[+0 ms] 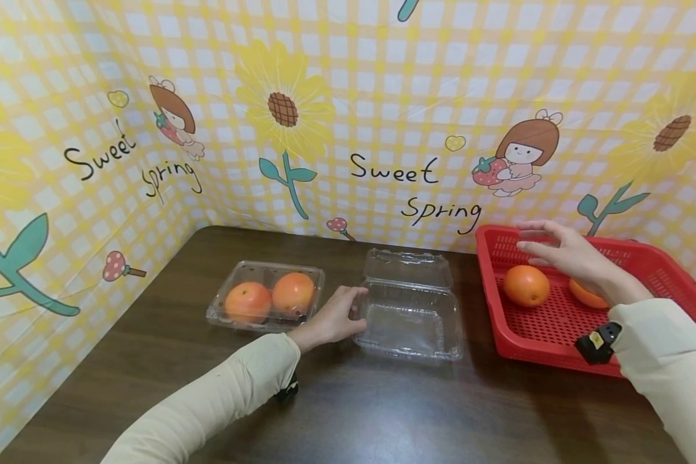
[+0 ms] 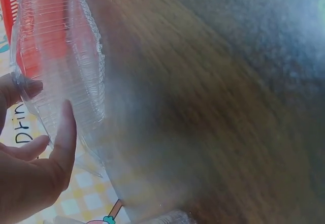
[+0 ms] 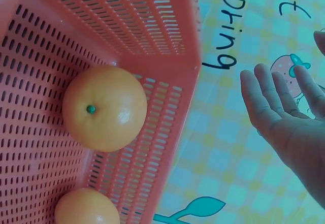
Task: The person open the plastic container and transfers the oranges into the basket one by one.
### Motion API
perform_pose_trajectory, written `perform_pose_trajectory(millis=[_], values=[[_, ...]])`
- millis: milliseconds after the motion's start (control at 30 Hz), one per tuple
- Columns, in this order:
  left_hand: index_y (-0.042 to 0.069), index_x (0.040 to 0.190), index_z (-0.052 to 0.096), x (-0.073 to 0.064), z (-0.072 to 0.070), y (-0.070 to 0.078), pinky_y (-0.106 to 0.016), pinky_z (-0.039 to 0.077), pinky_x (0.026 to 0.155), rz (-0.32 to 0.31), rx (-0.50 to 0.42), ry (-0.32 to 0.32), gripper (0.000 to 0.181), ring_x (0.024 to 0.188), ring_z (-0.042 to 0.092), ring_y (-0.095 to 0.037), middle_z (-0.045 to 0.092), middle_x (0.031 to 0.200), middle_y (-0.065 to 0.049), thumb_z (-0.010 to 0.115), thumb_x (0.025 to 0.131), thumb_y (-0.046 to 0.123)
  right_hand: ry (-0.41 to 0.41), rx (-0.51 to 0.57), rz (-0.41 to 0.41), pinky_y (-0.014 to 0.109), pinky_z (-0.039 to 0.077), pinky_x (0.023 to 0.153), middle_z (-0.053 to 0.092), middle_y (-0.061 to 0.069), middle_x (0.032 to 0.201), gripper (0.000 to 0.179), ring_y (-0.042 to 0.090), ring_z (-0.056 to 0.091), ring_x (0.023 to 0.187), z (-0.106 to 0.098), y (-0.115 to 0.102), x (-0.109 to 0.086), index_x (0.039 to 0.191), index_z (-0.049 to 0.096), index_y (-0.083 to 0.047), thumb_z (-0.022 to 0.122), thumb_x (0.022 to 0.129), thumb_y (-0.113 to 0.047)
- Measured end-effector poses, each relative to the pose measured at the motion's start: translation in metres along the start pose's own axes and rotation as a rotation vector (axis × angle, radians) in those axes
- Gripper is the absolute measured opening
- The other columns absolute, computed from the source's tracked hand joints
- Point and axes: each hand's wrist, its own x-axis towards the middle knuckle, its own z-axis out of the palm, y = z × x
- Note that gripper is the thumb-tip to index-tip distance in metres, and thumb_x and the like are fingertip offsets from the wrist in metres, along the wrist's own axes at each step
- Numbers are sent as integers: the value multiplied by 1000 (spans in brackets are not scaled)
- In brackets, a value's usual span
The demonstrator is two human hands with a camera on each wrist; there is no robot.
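A clear plastic clamshell box (image 1: pixel 408 322) stands with its lid up on the brown table. My left hand (image 1: pixel 333 316) is at its left edge. In the left wrist view, the thumb and fingers (image 2: pixel 65 127) lie spread against the see-through wall; a firm pinch does not show. Above the red basket (image 1: pixel 493 322) hovers my right hand (image 1: pixel 574 254), fingers spread and holding nothing. Two oranges lie in the basket: one orange (image 1: pixel 526 286) in full view, and a second orange (image 1: pixel 587 295) partly hidden by the right hand. The right wrist view shows both, apart from that hand.
To the left of the left hand, another clear box (image 1: pixel 217 309) with its lid down contains two oranges (image 1: pixel 293 294). A yellow checked cloth (image 1: pixel 383 129) with printed flowers hangs behind and left of the table (image 1: pixel 394 412).
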Motion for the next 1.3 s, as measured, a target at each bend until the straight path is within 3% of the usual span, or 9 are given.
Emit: perform_pose_trajectory(millis=[133,200,333,767,1000,1200,1300], values=[[-2,124,43,1,-1,0,-36,44,81,9,-9,42,56,98,49,-26,40,120,-20,64,73,7,14,30,-16,21,49,76,29,22,133,60,7,50,98,0,-1,-3,136,24,0,50,90,-30],[-3,125,43,1,-1,1,-35,46,79,9,-29,61,56,98,50,-27,39,122,-21,64,74,7,24,46,-23,18,48,74,28,23,134,61,-3,50,91,0,-1,-4,136,24,1,50,90,-29],[-2,126,41,2,-2,2,-29,50,73,10,-60,94,55,100,49,-29,38,124,-20,64,77,8,32,72,-27,16,48,73,25,24,135,62,-9,50,86,-3,0,-6,136,21,2,51,90,-27],[1,130,38,8,-9,6,-29,49,77,8,-132,162,58,105,48,-28,38,124,-19,64,81,18,42,77,-46,17,47,75,30,17,134,58,-6,52,89,0,-8,-13,135,26,-3,54,89,-24],[3,131,37,14,-15,9,-30,49,77,-3,-161,193,59,104,49,-27,38,125,-16,64,82,21,30,28,-34,20,42,81,31,9,136,56,24,45,114,5,-21,-15,135,29,-10,53,89,-29],[3,130,38,21,-24,14,-31,49,77,21,-158,230,58,105,49,-27,40,124,-17,65,81,18,33,2,-53,16,42,78,35,6,135,53,14,48,110,9,-32,-16,133,32,-14,54,88,-30],[2,130,38,23,-31,17,-32,49,78,39,-164,246,57,106,47,-29,40,125,-17,64,81,17,22,15,-66,17,43,78,36,5,134,52,19,45,114,11,-37,-17,133,34,-16,55,88,-30]])
